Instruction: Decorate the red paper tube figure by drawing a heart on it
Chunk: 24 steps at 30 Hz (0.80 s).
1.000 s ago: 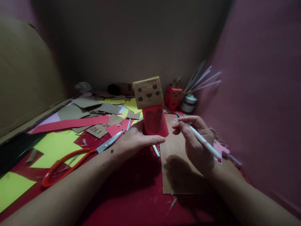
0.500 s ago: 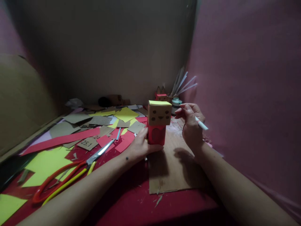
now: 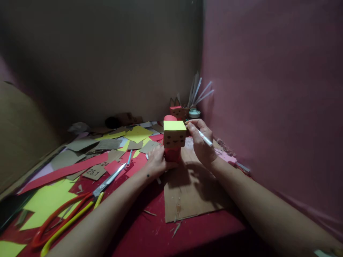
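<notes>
A small box figure (image 3: 174,139) stands over the cardboard sheet, with a drawn face on its brown cardboard head, a yellow top and a red body. Closed around its lower red body is my left hand (image 3: 156,160); a thin white stick partly shows under that hand. My right hand (image 3: 201,141) pinches a white pen (image 3: 205,138), its front end pointing at the right side of the figure's head. Whether the tip touches the box cannot be made out. A rounded red piece (image 3: 170,117) shows behind the yellow top.
Orange-and-yellow-handled scissors (image 3: 103,186) lie open at left among paper and cardboard scraps (image 3: 92,172). The cardboard sheet (image 3: 193,200) lies on the red tabletop (image 3: 139,225). Behind stand a second eared box figure (image 3: 176,110), a small jar (image 3: 194,113) and white sticks (image 3: 205,92).
The figure has tipped forward, showing more of its yellow top and the red piece behind. My right hand has brought the pen closer to its head. The view has shifted slightly.
</notes>
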{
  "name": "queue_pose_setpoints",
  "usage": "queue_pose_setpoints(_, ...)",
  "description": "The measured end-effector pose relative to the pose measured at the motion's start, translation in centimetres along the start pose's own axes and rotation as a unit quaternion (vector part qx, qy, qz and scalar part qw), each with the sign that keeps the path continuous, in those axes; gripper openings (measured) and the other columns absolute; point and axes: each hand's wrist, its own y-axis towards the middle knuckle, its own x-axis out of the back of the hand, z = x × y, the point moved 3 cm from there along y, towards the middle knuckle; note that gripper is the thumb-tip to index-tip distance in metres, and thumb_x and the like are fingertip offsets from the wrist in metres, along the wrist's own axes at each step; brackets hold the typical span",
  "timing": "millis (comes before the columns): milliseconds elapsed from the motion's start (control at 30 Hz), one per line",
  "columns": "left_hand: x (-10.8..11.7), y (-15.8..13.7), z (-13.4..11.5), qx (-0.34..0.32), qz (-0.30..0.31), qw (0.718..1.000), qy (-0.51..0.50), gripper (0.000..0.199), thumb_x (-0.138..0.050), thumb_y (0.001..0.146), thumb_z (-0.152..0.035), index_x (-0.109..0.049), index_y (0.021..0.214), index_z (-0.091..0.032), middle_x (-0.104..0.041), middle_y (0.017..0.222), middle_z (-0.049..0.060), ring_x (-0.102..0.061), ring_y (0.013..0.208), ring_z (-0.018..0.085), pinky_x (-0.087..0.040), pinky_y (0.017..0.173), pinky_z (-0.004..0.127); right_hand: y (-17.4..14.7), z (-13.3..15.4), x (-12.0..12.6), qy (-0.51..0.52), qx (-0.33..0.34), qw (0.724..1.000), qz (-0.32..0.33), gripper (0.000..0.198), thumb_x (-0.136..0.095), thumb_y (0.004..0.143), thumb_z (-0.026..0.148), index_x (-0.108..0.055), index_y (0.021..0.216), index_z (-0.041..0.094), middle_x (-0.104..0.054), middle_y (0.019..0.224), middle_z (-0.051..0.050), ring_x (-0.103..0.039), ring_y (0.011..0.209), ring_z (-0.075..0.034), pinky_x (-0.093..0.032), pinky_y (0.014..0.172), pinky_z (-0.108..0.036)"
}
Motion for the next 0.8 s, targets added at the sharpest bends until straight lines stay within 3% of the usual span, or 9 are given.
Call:
queue_pose_setpoints(300, 2.0, -0.7, -1.0, -0.018, 0.040, 0.999, -0.004, 0.059, -0.080, 0.064, -0.034, -0.063, 0.118, -0.021, -0.066, 0.120, 0.012, -0.056, 0.118, 0.039, -0.045, 0.100, 0.053, 0.3, 1.3, 0.6, -0.035, 0.048, 0.998, -0.016, 0.017, -0.062, 0.092, 0.039, -0.064, 0.088, 0.022, -0.066, 0.078, 0.000, -0.062, 0.073, -0.015, -0.051, 0.070, -0.032)
queue_pose_setpoints(367, 3.3, -1.3, -1.0, 0.006, 0.036, 0.999, -0.007, 0.053, -0.070, 0.071, -0.033, -0.059, 0.121, -0.018, -0.065, 0.114, 0.012, -0.059, 0.111, 0.035, -0.048, 0.095, 0.048, 0.1, 2.4, 0.7, -0.023, 0.065, 0.997, -0.027, 0.016, -0.059, 0.095, 0.036, -0.064, 0.087, 0.024, -0.064, 0.074, 0.002, -0.061, 0.070, -0.014, -0.050, 0.069, -0.031)
queue_pose_setpoints(433, 4.8, -2.1, -0.9, 0.055, 0.020, 0.998, 0.000, 0.044, -0.058, 0.078, -0.032, -0.055, 0.119, -0.017, -0.064, 0.095, 0.008, -0.061, 0.092, 0.030, -0.050, 0.083, 0.045, -0.4, 3.7, 0.5, 0.008, 0.070, 0.997, -0.016, 0.014, -0.057, 0.097, 0.035, -0.065, 0.091, 0.025, -0.063, 0.073, 0.002, -0.062, 0.069, -0.014, -0.051, 0.068, -0.030)
queue_pose_setpoints(533, 6.7, -3.2, -1.2, 0.092, -0.010, 0.996, 0.013, 0.031, -0.051, 0.079, -0.030, -0.053, 0.108, -0.020, -0.059, 0.087, 0.004, -0.058, 0.084, 0.027, -0.049, 0.080, 0.043, -1.9, 5.4, -0.1, 0.076, 0.068, 0.994, 0.041, 0.007, -0.061, 0.095, 0.033, -0.065, 0.096, 0.027, -0.064, 0.071, 0.004, -0.062, 0.064, -0.014, -0.051, 0.062, -0.030)
queue_pose_setpoints(633, 7.6, -4.4, -2.1, 0.100, -0.017, 0.995, 0.020, 0.018, -0.051, 0.078, -0.030, -0.052, 0.095, -0.023, -0.059, 0.087, 0.003, -0.058, 0.085, 0.025, -0.048, 0.081, 0.040, -3.6, 6.4, -0.9, 0.111, 0.023, 0.983, 0.145, 0.006, -0.069, 0.090, 0.029, -0.065, 0.092, 0.026, -0.068, 0.070, 0.004, -0.063, 0.059, -0.013, -0.050, 0.056, -0.029)
queue_pose_setpoints(700, 7.8, -5.2, -2.8, 0.085, 0.015, 0.996, 0.008, 0.012, -0.053, 0.080, -0.033, -0.055, 0.088, -0.024, -0.060, 0.082, 0.002, -0.056, 0.079, 0.023, -0.047, 0.075, 0.037, -4.5, 6.6, -1.4, 0.111, -0.024, 0.966, 0.234, 0.005, -0.071, 0.088, 0.026, -0.067, 0.089, 0.023, -0.071, 0.072, 0.001, -0.066, 0.062, -0.015, -0.051, 0.056, -0.030)
queue_pose_setpoints(800, 7.8, -6.3, -3.5, 0.046, 0.093, 0.993, -0.062, 0.018, -0.055, 0.086, -0.040, -0.062, 0.081, -0.024, -0.061, 0.074, 0.001, -0.056, 0.071, 0.020, -0.046, 0.069, 0.033, -4.9, 6.5, -1.8, 0.067, -0.053, 0.956, 0.281, 0.007, -0.073, 0.085, 0.025, -0.069, 0.082, 0.020, -0.068, 0.066, 0.000, -0.062, 0.057, -0.014, -0.044, 0.050, -0.027)
